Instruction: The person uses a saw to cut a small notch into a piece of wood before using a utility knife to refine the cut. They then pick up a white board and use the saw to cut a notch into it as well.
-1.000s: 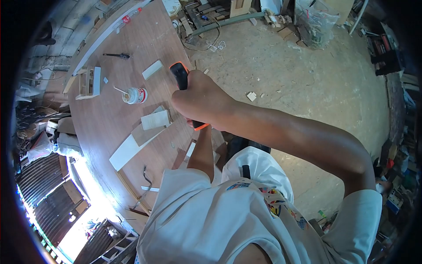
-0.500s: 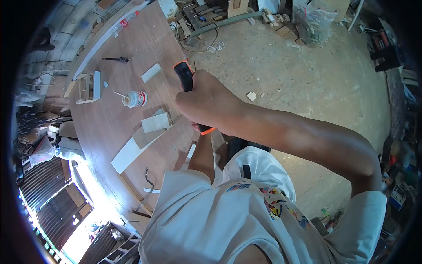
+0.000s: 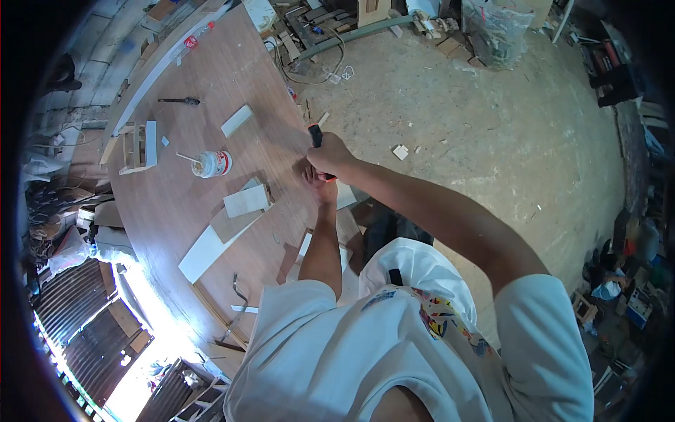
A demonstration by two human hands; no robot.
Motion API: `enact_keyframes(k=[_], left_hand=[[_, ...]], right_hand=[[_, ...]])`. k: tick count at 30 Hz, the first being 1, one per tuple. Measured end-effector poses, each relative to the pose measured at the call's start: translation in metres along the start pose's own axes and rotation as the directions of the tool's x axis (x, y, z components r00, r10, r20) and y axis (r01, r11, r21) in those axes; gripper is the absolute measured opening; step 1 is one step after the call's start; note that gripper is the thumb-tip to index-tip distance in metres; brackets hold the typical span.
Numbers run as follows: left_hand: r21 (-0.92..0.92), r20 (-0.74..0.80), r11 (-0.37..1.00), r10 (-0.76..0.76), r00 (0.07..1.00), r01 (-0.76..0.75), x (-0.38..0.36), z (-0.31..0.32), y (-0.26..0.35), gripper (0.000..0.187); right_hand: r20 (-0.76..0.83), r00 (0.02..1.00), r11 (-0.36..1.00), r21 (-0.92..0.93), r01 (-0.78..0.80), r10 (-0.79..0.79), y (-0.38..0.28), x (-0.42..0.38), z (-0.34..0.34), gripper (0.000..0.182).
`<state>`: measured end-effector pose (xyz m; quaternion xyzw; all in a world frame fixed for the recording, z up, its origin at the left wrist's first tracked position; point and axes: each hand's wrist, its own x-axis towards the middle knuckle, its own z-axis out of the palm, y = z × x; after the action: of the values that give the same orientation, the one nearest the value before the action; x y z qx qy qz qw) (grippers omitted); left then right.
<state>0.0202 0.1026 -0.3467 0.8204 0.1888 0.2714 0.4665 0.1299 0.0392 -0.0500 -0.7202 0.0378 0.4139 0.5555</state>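
At the right edge of the brown wooden bench [image 3: 211,77], the left hand [image 3: 320,186] presses down, its fingers hidden. Just beyond and touching it, the right hand [image 3: 330,156] grips a black, orange-trimmed tool handle [image 3: 316,136]. Farther left stands a white glue jar [image 3: 213,164].

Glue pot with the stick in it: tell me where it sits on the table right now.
In the head view the glue pot stands on the wooden table, left of both hands, between the small wooden frame and the pale board.
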Motion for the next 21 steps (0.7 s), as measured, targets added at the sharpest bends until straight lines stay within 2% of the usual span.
enact_keyframes(k=[1, 2, 3, 4, 5, 7, 8, 10, 11, 15, 17, 20, 21], left_hand=[[-0.247, -0.047, 0.965, -0.103, 0.994, 0.088, 0.004, -0.003, 0.017, 0.031], [-0.246, -0.052, 0.965, -0.106, 0.993, 0.09, 0.008, -0.008, 0.038, 0.031], [0.012, -0.075, 0.999, -0.036, 0.997, 0.037, 0.013, -0.014, 0.061, 0.032], [0.268, -0.076, 0.963, 0.039, 0.996, -0.017, 0.015, -0.016, 0.073, 0.032], [0.269, -0.074, 0.963, 0.039, 0.996, -0.018, 0.014, -0.016, 0.07, 0.032], [0.356, -0.132, 0.922, 0.213, 0.968, -0.154, 0.011, -0.013, 0.06, 0.03], [0.357, -0.136, 0.922, 0.209, 0.968, -0.149, 0.006, -0.004, 0.036, 0.03], [0.355, -0.06, 0.934, 0.058, 0.997, -0.033, -0.011, 0.009, -0.014, 0.028], [0.356, -0.06, 0.934, 0.057, 0.997, -0.032, -0.01, 0.008, -0.009, 0.028], [0.374, -0.046, 0.926, 0.076, 0.996, -0.053, 0.01, -0.002, 0.005, 0.027], [0.384, -0.041, 0.922, 0.081, 0.996, -0.059, 0.009, -0.003, 0.024, 0.027], [0.401, -0.036, 0.913, 0.101, 0.994, -0.078, 0.011, -0.011, 0.049, 0.026], [0.405, -0.027, 0.91, 0.112, 0.993, -0.092, 0.01, -0.013, 0.058, 0.026]], right_hand=[[-0.054, 0.998, 0.999, -0.037, 0.012, -0.014, 0.01, 0.013, 0.004, 0.014], [-0.036, 0.999, 1.0, -0.021, -0.011, 0.01, 0.033, 0.041, 0.016, 0.013], [-0.031, 0.999, 1.0, -0.022, -0.013, 0.012, 0.028, 0.038, 0.016, 0.013], [0.003, 0.998, 0.998, -0.001, -0.061, 0.061, 0.017, 0.031, 0.012, 0.007], [0.036, 0.993, 0.994, 0.02, -0.11, 0.11, 0.008, 0.025, 0.009, 0.005], [0.021, 0.998, 0.998, 0.026, -0.062, 0.061, -0.002, 0.006, 0.007, 0.006], [0.007, 1.0, 0.999, 0.029, -0.017, 0.017, -0.007, -0.001, 0.006, 0.006], [0.075, 0.996, 0.998, 0.037, -0.059, 0.056, -0.026, -0.013, 0.007, 0.006], [0.133, 0.988, 0.995, 0.047, -0.084, 0.077, -0.042, -0.02, 0.005, 0.006], [0.174, 0.982, 0.998, -0.018, -0.068, 0.07, -0.101, -0.08, -0.007, 0.003], [0.173, 0.984, 0.996, 0.073, -0.055, 0.042, -0.108, -0.094, -0.01, 0.003], [0.225, 0.971, 0.984, 0.141, -0.113, 0.08, -0.077, -0.068, -0.018, 0.003], [0.141, 0.99, 0.997, 0.069, -0.039, 0.029, -0.042, -0.04, -0.018, 0.004]])
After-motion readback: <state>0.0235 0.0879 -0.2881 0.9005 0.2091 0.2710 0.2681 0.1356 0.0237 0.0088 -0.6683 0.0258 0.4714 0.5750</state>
